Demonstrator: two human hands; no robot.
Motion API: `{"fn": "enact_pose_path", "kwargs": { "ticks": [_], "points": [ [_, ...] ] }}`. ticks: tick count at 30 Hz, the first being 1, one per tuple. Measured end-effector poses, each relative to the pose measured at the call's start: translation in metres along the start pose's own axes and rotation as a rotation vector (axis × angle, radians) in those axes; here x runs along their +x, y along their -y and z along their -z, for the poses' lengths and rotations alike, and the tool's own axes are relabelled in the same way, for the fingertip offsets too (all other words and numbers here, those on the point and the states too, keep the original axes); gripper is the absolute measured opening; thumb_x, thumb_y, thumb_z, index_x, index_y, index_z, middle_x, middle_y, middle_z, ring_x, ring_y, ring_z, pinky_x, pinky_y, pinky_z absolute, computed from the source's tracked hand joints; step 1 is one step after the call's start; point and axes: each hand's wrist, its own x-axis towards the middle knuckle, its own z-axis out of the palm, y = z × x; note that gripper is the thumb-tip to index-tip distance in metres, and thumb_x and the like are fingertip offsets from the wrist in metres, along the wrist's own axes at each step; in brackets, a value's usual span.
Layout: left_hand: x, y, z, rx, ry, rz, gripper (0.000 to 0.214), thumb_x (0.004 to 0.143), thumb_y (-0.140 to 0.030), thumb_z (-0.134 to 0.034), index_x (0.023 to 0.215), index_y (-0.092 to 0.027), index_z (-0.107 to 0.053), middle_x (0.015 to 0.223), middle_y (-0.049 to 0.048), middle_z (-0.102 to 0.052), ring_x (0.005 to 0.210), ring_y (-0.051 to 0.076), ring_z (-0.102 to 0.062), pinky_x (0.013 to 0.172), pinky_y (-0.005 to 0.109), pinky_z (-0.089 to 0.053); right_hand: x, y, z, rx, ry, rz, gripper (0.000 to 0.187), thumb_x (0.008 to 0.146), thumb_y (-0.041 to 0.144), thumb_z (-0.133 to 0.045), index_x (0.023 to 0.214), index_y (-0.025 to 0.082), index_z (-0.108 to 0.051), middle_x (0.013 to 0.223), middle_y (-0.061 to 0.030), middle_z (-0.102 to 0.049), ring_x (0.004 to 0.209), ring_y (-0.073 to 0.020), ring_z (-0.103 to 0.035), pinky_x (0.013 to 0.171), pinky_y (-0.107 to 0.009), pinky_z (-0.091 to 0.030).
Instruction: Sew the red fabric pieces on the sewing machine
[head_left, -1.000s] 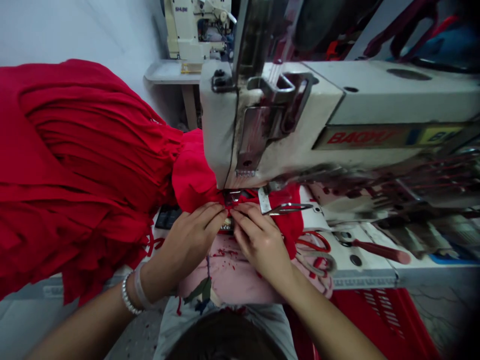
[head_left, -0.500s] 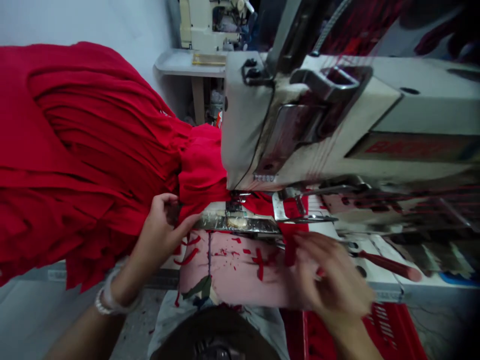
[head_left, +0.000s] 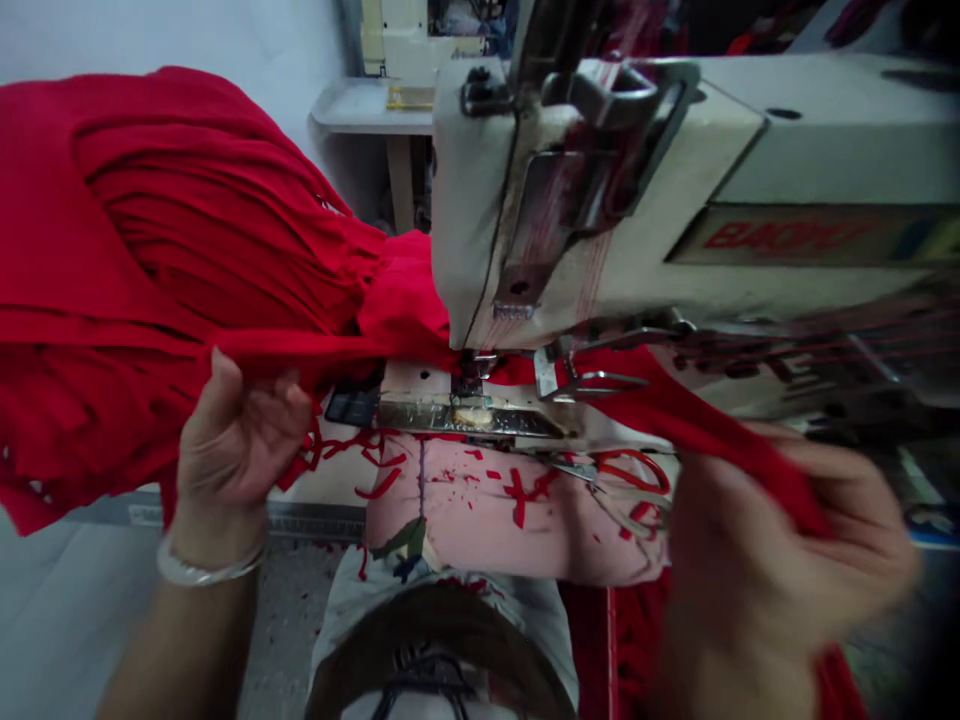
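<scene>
A red pleated garment fills the left side, and its gathered part runs in under the sewing machine's presser foot. My left hand grips an edge of the garment left of the machine's steel needle plate. My right hand, blurred by motion, pinches a taut red fabric band far to the right of the foot. The needle area is partly hidden by the cream machine head, labelled BAOYU.
Red-handled scissors lie right of a pink padded cloth strewn with red thread scraps. A red crate sits low. Another sewing machine stands behind on a white table.
Both hands have spread apart from the presser foot, pulling the red fabric taut across the machine bed. My left hand has risen onto the garment edge, and my right hand has moved farther right.
</scene>
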Motion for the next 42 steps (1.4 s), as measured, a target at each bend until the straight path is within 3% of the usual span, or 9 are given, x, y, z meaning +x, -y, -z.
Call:
{"fn": "enact_pose_path", "kwargs": {
  "ticks": [3,6,9,12,16,21,27,36,42],
  "points": [
    [0.007,-0.009,-0.046,-0.394,0.047,0.038,0.022,0.082,-0.047,-0.073,0.089,-0.026,-0.070,0.083,-0.0081,-0.072,0.071,0.005,-0.063,0.058,0.012,-0.049,-0.005,0.010,-0.056,-0.230,0.519,0.711,0.021,0.089,0.011,-0.057,0.106,0.018,-0.065,0.101,-0.0085,-0.069,0.095,-0.0216,-0.063,0.083,-0.037,-0.054],
    [0.002,-0.004,-0.075,0.047,0.335,-0.231,0.014,0.087,-0.027,-0.068,0.098,-0.018,-0.071,0.093,0.0021,-0.072,0.080,0.011,-0.067,0.068,0.020,-0.054,-0.007,-0.006,-0.078,-0.366,0.682,0.993,0.025,0.090,0.009,-0.055,0.113,0.005,-0.064,0.110,-0.0148,-0.069,0.106,-0.0240,-0.059,0.088,-0.037,-0.053],
    [-0.007,0.007,-0.075,0.706,0.530,-0.682,0.025,0.096,-0.014,-0.049,0.110,-0.013,-0.070,0.108,0.0117,-0.069,0.096,0.019,-0.064,0.081,0.031,-0.055,-0.001,-0.023,-0.063,-0.522,0.684,0.959,0.034,0.089,0.016,-0.061,0.120,0.003,-0.061,0.116,-0.0173,-0.067,0.107,-0.0288,-0.056,0.085,-0.044,-0.051],
    [-0.017,0.008,-0.068,1.060,0.578,-0.857,0.031,0.096,-0.009,-0.043,0.116,-0.006,-0.066,0.112,0.0159,-0.065,0.097,0.025,-0.060,0.081,0.038,-0.054,0.002,-0.025,-0.048,-0.614,0.651,0.913,0.037,0.088,0.018,-0.063,0.122,0.006,-0.060,0.112,-0.0165,-0.067,0.101,-0.0288,-0.057,0.081,-0.046,-0.049],
    [-0.029,-0.001,-0.073,1.251,0.616,-0.757,0.037,0.094,-0.009,-0.047,0.129,-0.006,-0.058,0.117,0.0158,-0.062,0.099,0.027,-0.057,0.083,0.040,-0.054,-0.010,-0.018,-0.055,-0.541,0.619,0.867,0.029,0.088,0.008,-0.058,0.117,0.008,-0.062,0.112,-0.0162,-0.067,0.106,-0.0264,-0.057,0.086,-0.043,-0.050],
    [-0.033,0.001,-0.081,1.297,0.615,-0.688,0.041,0.095,-0.013,-0.048,0.136,-0.012,-0.053,0.123,0.0141,-0.060,0.105,0.028,-0.056,0.087,0.042,-0.052,-0.021,-0.013,-0.074,-0.354,0.486,0.585,0.025,0.089,0.008,-0.053,0.113,0.011,-0.063,0.107,-0.0139,-0.068,0.101,-0.0216,-0.060,0.088,-0.039,-0.054],
    [-0.034,0.008,-0.080,1.223,0.649,-0.706,0.041,0.098,-0.012,-0.037,0.137,-0.006,-0.048,0.134,0.0142,-0.057,0.119,0.025,-0.052,0.092,0.038,-0.049,-0.020,-0.011,-0.075,-0.565,0.577,0.797,0.029,0.089,0.013,-0.054,0.115,0.005,-0.066,0.117,-0.0154,-0.068,0.108,-0.0263,-0.055,0.088,-0.042,-0.051],
    [-0.033,0.014,-0.078,1.195,0.636,-0.676,0.045,0.097,-0.014,-0.042,0.141,-0.011,-0.046,0.135,0.0118,-0.057,0.119,0.025,-0.051,0.094,0.039,-0.047,-0.018,-0.011,-0.068,-0.591,0.604,0.797,0.027,0.091,0.014,-0.054,0.114,0.007,-0.066,0.118,-0.0125,-0.068,0.106,-0.0246,-0.054,0.088,-0.042,-0.044],
    [-0.033,0.012,-0.080,1.245,0.629,-0.704,0.043,0.095,-0.012,-0.044,0.137,-0.011,-0.051,0.132,0.0130,-0.059,0.115,0.026,-0.054,0.084,0.037,-0.050,-0.019,-0.011,-0.069,-0.594,0.619,0.776,0.029,0.092,0.015,-0.053,0.118,0.009,-0.064,0.119,-0.0123,-0.068,0.107,-0.0243,-0.054,0.088,-0.043,-0.042]
  ]
}}
